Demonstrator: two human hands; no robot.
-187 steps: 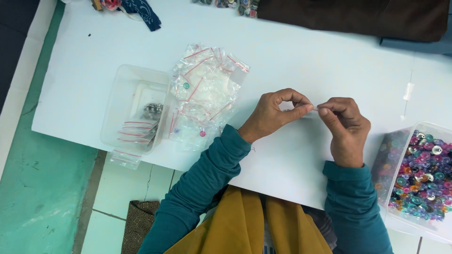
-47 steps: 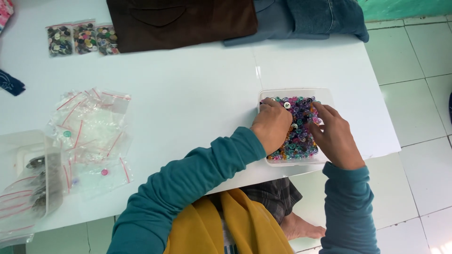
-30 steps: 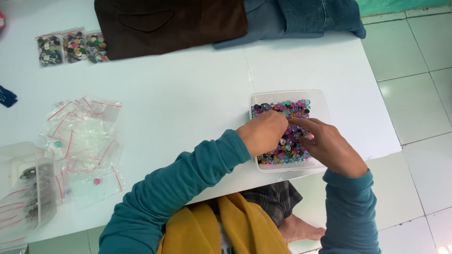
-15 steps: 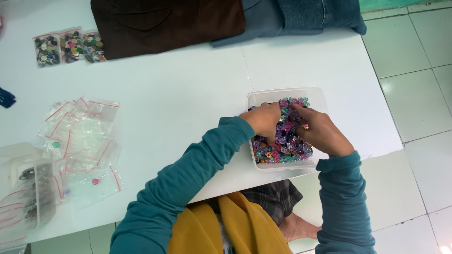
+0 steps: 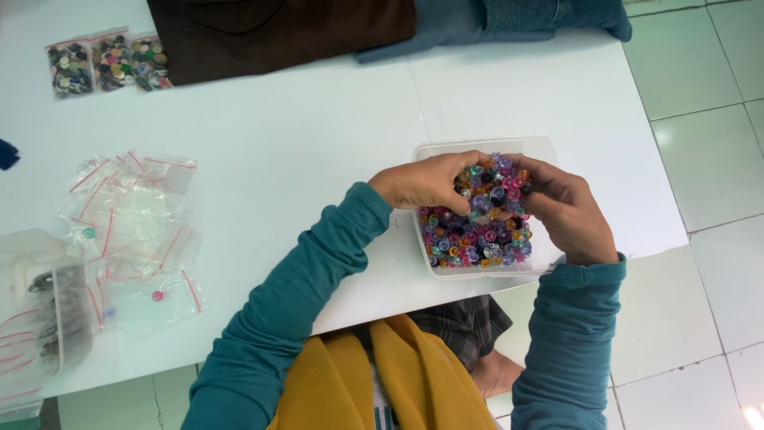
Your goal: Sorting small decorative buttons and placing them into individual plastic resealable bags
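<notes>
Fingertips of left hand [image 5: 426, 181] and right hand [image 5: 567, 209] buried among coloured beads [image 5: 477, 235], grip unclear, clear tub [image 5: 36, 306] cut by left edge, contents indistinct, dark cloth [image 5: 278, 32] cropped at top

Glossy translucent plastic beads [image 5: 477, 231] fill a clear plastic tub [image 5: 446, 151] on a smooth, matt white table [image 5: 318, 127].

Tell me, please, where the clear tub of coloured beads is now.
In the head view the clear tub sits right of centre at the table's near edge, between the left hand and right hand.
</notes>
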